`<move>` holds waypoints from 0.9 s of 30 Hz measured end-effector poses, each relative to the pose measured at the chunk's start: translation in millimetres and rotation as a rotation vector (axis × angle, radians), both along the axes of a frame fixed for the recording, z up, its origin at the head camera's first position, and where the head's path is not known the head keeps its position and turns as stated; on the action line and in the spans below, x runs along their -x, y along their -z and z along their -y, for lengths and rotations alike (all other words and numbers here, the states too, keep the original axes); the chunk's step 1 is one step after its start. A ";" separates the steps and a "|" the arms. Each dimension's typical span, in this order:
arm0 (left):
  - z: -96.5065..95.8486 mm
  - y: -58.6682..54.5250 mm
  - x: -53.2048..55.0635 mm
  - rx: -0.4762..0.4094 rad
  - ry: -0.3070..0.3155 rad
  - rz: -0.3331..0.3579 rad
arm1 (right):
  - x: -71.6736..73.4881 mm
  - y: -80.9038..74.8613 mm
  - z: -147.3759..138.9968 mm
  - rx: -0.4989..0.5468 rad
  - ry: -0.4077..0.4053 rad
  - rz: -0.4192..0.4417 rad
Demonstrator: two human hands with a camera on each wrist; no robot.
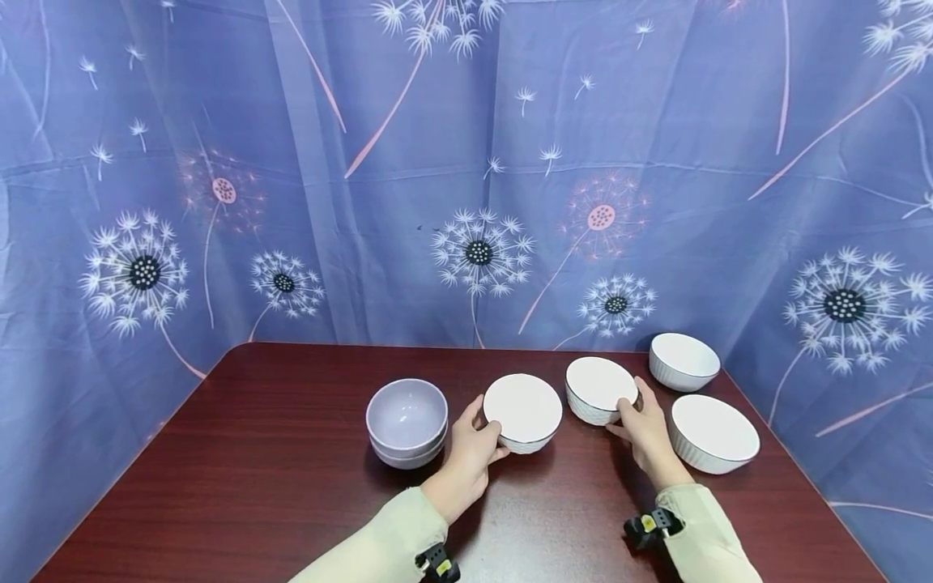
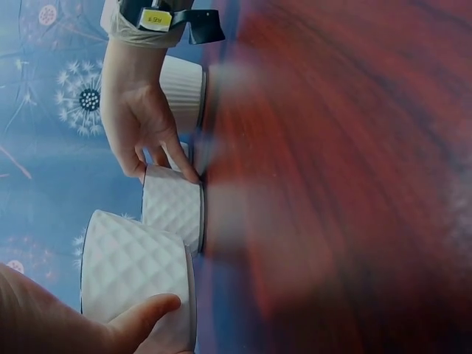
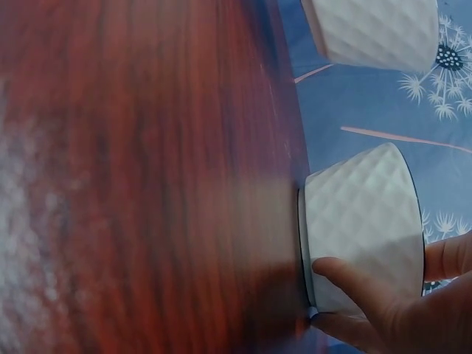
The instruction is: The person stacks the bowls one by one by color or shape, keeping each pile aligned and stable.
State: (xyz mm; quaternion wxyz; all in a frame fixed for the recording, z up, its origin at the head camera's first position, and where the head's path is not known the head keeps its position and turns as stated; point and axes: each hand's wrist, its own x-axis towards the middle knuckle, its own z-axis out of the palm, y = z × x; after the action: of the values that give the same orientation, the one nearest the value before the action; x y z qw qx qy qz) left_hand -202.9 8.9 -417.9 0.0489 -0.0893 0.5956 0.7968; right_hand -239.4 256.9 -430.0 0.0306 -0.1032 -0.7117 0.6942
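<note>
Head view: first white bowl [image 1: 522, 410] is pinched by left hand [image 1: 470, 455]; second white bowl [image 1: 596, 387] is pinched by right hand [image 1: 645, 427]. Stacked lavender bowls [image 1: 406, 414] are seen left of the left grip, ribbed bowls [image 1: 713, 435] right of the right.

Left wrist: first bowl's diamond-patterned wall is touched by one digit.

Right wrist: second bowl is clasped at wall and rim.

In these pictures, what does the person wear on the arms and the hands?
The left sleeve and right sleeve are pale greenish cream. Each carries a small black device with a yellow label, its print hard to read. The left hand and right hand show no gloves.
</note>
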 end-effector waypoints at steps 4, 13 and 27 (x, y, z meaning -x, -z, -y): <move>3.5 2.1 -3.6 0.004 0.002 -0.002 | 0.0 -0.2 0.0 0.001 0.001 0.003; 7.6 4.7 -9.8 -0.015 0.020 0.003 | 0.7 0.9 -0.6 0.003 0.003 0.009; 9.8 9.9 -14.3 -0.007 0.027 -0.011 | 1.8 1.5 -1.8 0.015 -0.007 0.015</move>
State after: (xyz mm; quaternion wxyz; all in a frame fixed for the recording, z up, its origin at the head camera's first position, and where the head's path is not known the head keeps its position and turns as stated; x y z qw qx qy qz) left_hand -188.6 -0.9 -427.8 0.0564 -0.0766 0.5943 0.7986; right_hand -241.2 258.7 -431.5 0.0223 -0.1060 -0.7070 0.6988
